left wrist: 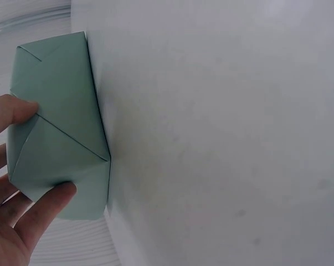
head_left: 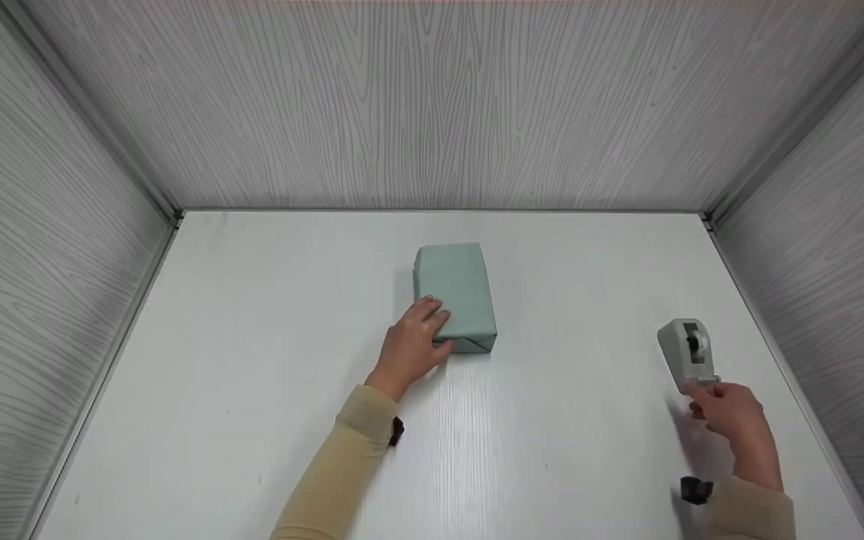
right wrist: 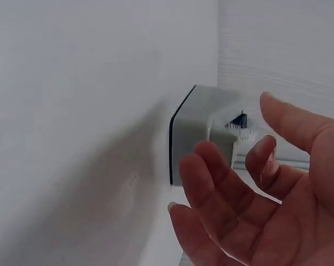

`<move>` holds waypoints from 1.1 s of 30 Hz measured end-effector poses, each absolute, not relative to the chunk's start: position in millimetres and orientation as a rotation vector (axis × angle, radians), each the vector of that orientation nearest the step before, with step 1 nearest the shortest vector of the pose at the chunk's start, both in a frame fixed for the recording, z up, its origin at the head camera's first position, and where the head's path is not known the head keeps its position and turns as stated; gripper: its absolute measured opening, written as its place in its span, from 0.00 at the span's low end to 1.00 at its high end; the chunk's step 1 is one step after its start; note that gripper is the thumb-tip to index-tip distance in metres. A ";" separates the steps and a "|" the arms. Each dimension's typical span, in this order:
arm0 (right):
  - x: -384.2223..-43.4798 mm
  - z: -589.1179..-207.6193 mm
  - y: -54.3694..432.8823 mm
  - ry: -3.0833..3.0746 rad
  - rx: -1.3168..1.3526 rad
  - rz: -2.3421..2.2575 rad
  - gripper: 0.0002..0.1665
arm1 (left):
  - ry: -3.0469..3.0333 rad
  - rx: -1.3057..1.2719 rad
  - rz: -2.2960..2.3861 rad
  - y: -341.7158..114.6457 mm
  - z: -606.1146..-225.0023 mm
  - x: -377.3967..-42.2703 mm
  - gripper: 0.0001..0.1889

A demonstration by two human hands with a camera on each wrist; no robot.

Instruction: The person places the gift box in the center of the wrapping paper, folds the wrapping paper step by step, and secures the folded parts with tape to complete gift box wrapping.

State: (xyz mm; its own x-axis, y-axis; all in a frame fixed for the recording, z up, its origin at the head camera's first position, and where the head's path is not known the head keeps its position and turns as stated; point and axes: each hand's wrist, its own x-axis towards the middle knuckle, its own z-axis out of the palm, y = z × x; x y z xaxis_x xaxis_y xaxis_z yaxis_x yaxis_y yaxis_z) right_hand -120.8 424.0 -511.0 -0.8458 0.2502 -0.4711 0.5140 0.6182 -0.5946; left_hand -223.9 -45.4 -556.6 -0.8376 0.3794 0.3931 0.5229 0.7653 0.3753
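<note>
White table (head_left: pixel 214 337) is holding a green box (head_left: pixel 460 283), mid-frame; left hand (head_left: pixel 409 346) is pinching its lower-left corner. Right hand (head_left: pixel 732 414), spread, is hovering by a tape dispenser (head_left: pixel 678 349), lower right.

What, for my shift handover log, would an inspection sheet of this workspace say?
Surface: white tabletop, glossy, with a few small dark marks.
Job's things: green paper-wrapped package near the middle; grey tape dispenser standing to its right, tape roll loaded.
Clutter: nothing seen.
Hands: left hand grips the package's near left corner; right hand is at the dispenser's near end, loosely curled, contact unclear.
Cables: nothing seen.
Surroundings: grey wood-grain panels left, behind and right.
</note>
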 end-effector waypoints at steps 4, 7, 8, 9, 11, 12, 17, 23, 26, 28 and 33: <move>-124.8 -511.0 392.9 2.526 0.468 -1.084 0.39 | -2.661 -0.699 -0.693 -45.5 -557.4 -224.5 0.23; -130.0 -512.9 364.3 2.528 0.334 -1.117 0.34 | -2.657 -0.697 -0.687 -45.7 -557.6 -224.7 0.23; -131.9 -513.8 354.6 2.519 0.283 -1.141 0.32 | -2.657 -0.698 -0.684 -45.8 -557.6 -224.7 0.23; -133.7 -514.9 344.9 2.503 0.238 -1.172 0.30 | -2.657 -0.698 -0.683 -45.9 -557.2 -224.6 0.23; -136.7 -517.3 325.5 2.465 0.136 -1.231 0.26 | -2.657 -0.697 -0.679 -46.1 -556.6 -224.4 0.23; -137.7 -518.5 316.3 2.442 0.079 -1.252 0.24 | -2.657 -0.696 -0.677 -46.1 -556.6 -224.4 0.23; -141.3 -527.2 274.1 2.336 -0.154 -1.335 0.25 | -2.671 -0.690 -0.676 -45.8 -556.7 -223.6 0.24; -149.1 -533.1 228.0 2.151 -0.312 -1.427 0.30 | -2.688 -0.684 -0.659 -46.0 -556.7 -223.4 0.24; -154.6 -533.4 208.7 2.031 -0.338 -1.505 0.32 | -2.687 -0.680 -0.635 -46.0 -556.2 -223.2 0.24; -158.6 -534.1 198.2 1.962 -0.330 -1.560 0.32 | -2.692 -0.680 -0.620 -45.8 -556.1 -223.2 0.24; -168.9 -536.3 179.5 1.820 -0.226 -1.708 0.35 | -2.711 -0.689 -0.613 -45.0 -557.0 -223.4 0.24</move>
State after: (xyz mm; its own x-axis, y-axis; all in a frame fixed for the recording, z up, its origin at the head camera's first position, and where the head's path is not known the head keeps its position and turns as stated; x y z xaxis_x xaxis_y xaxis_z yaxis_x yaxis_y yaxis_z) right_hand -168.9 179.5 -536.3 -0.7901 -0.5226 -0.3202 0.2863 0.1472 -0.9468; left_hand -223.4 -45.0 -557.0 -0.8478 0.3882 0.3613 0.5058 0.7965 0.3312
